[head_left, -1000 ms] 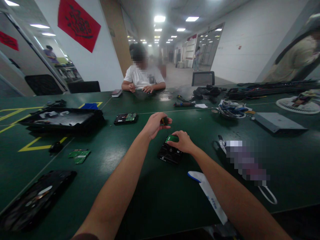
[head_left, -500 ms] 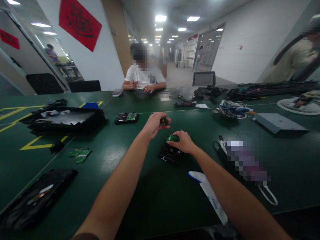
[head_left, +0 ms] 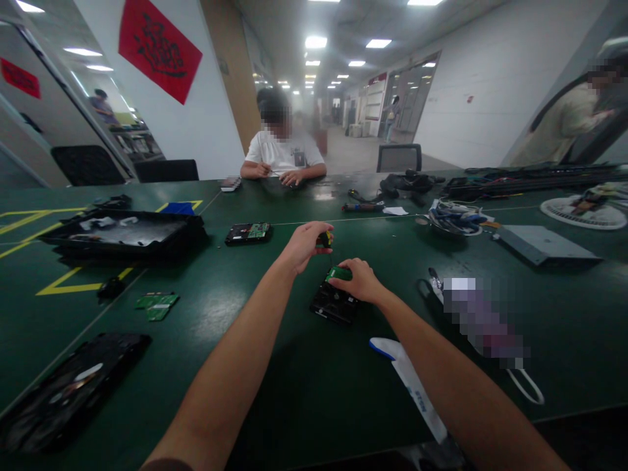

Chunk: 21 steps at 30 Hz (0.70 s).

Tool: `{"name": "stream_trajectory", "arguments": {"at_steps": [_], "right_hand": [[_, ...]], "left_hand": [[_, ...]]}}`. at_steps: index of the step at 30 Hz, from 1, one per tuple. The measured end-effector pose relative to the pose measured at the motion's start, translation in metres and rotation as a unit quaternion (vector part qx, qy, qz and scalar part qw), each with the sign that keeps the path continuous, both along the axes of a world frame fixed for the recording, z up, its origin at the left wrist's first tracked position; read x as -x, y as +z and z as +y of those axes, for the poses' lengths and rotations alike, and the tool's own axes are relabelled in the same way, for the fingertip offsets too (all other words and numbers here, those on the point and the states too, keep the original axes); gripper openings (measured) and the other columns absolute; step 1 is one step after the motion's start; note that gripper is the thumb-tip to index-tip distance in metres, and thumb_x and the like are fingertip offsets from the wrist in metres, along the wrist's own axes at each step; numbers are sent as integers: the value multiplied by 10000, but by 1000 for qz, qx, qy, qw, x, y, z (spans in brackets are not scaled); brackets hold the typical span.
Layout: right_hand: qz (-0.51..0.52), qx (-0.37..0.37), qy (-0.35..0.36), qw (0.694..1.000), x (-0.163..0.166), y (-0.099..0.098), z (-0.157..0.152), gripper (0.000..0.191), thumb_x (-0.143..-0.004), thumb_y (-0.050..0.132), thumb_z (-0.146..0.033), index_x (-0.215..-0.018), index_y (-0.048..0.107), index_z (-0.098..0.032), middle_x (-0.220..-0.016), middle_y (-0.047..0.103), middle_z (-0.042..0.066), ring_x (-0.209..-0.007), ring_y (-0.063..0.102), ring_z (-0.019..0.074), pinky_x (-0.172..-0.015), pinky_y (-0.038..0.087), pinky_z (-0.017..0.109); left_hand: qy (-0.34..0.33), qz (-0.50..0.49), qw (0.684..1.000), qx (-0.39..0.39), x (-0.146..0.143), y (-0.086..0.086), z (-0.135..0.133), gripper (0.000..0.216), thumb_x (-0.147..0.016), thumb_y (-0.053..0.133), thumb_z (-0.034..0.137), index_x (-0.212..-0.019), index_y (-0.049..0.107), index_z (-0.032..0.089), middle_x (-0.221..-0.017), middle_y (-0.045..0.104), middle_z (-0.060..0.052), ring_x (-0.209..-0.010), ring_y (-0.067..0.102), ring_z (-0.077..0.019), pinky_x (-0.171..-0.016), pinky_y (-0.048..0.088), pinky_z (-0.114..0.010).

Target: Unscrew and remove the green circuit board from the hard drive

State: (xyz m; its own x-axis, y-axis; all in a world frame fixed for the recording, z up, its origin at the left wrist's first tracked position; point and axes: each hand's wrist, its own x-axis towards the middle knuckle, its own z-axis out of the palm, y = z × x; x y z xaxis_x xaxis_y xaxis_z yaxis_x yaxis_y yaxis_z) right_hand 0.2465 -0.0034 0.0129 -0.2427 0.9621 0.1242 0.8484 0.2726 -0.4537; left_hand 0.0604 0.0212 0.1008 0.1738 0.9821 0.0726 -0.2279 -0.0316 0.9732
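Observation:
My left hand (head_left: 308, 246) is closed around the black and yellow handle of a screwdriver (head_left: 325, 239). Its thin shaft points down at the far end of a black hard drive (head_left: 335, 302) lying on the green table. A green circuit board (head_left: 337, 273) covers that end of the drive. My right hand (head_left: 360, 280) grips the drive's far right side, thumb across the board and fingers over the edge. Whether the screwdriver tip touches a screw is too small to tell.
Another hard drive (head_left: 248, 233) lies beyond my left hand. Loose circuit boards (head_left: 159, 305), a black casing (head_left: 73, 386) and a black tray (head_left: 127, 235) are on the left. A white-and-blue strip (head_left: 417, 386) lies under my right forearm. A metal box (head_left: 547, 245) stands right. Someone sits opposite.
The screwdriver handle has turned in my left hand, showing more yellow. My right hand and the hard drive stay in place.

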Motion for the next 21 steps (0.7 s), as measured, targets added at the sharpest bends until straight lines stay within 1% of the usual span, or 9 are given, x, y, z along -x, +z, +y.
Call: {"name": "stream_trajectory", "arguments": {"at_steps": [3,5,7,10,12,17,19,21], "right_hand": [[-2,-1,0,1000,0,-1,0,605,-796,672,-684,-1215,665,-248,-1216,642,103,-1133,566,300,-948,441,422],[-4,-3,-3,1000,0,-2,1,608,-794,674,-684,-1216,664,-248,-1217,642,103,-1135,566,299,-950,440,420],[-4,-2,-4,1000,0,-3,1,608,-791,676,-686,-1214,667,-249,-1215,644,102,-1135,568,297,-947,442,415],[-2,-3,0,1000,0,-3,1,600,-793,676,-685,-1206,675,-249,-1210,647,104,-1132,572,295,-944,444,412],[-2,-6,0,1000,0,-4,1,588,-797,675,-679,-1202,680,-253,-1201,651,102,-1129,574,293,-947,443,413],[-3,-10,5,1000,1,-3,0,564,-798,672,-683,-1184,688,-272,-1195,656,86,-1134,575,288,-958,441,419],[-5,-10,0,1000,1,-2,0,572,-791,679,-682,-1186,685,-269,-1203,655,87,-1140,573,291,-961,441,421],[-5,-8,-2,1000,0,-2,0,586,-786,682,-685,-1192,682,-262,-1211,651,93,-1144,571,295,-962,443,423]], "left_hand": [[-10,-36,999,31,0,-2,3,184,-807,694,296,-900,639,148,-864,715,-116,-784,689,-210,-696,596,-368],[-12,-50,998,37,0,-4,5,181,-806,680,293,-895,621,147,-868,723,-124,-787,696,-213,-704,598,-373],[-11,-45,999,26,0,-5,5,178,-794,674,293,-881,636,142,-887,719,-122,-791,687,-205,-680,591,-345],[-1,-12,1000,-12,2,-5,4,178,-774,677,307,-835,686,140,-896,692,-99,-785,651,-181,-610,556,-274],[4,3,1000,-23,3,-4,2,188,-773,674,322,-819,708,143,-886,680,-89,-778,637,-174,-588,538,-254],[-18,-23,999,25,1,-2,1,208,-795,657,332,-889,686,148,-855,703,-101,-776,663,-198,-603,557,-293],[-20,-42,998,35,-1,-3,1,186,-790,653,312,-878,666,149,-853,715,-109,-785,672,-207,-633,574,-317],[-20,-44,999,26,-3,-4,2,166,-785,642,301,-838,664,146,-860,714,-113,-793,666,-205,-644,577,-319]]}}
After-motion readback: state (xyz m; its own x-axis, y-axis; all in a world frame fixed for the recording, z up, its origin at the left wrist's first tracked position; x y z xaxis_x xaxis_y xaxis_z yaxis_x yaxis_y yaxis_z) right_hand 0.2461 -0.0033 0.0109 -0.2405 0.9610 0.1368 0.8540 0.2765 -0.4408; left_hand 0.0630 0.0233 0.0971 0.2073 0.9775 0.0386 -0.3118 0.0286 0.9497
